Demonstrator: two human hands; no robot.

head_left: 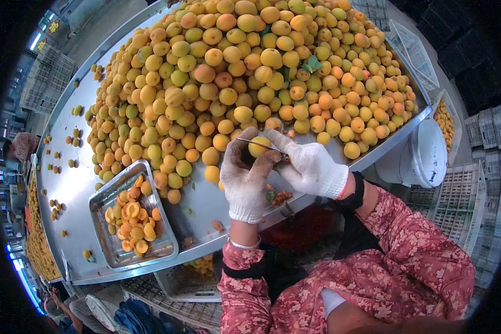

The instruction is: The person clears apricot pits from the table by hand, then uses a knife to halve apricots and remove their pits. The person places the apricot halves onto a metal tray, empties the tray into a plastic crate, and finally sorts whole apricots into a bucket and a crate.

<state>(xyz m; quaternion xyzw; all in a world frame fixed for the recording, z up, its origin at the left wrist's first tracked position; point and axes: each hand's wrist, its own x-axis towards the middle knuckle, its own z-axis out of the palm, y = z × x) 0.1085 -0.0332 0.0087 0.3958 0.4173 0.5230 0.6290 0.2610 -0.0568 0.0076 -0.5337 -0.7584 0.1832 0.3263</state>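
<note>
Close to the table's near edge, my left hand point(245, 181), in a white glove with soiled fingers, is closed around a yellow-green apricot point(259, 146). My right hand point(312, 167), gloved too, grips a small knife point(256, 143) whose thin blade lies across the top of the fruit. The knife's handle is mostly hidden in the right fingers. Just beyond both hands rises a large heap of whole apricots point(206, 72). To the left, a metal tray point(173, 245) holds apricot halves point(133, 211) with orange flesh showing.
The metal table point(75, 206) has a raised rim, with several loose apricots scattered on its left part. A white bucket point(428, 153) stands off its right edge, near plastic crates point(456, 195). Another crate point(189, 290) sits below the near edge. People are at the far left.
</note>
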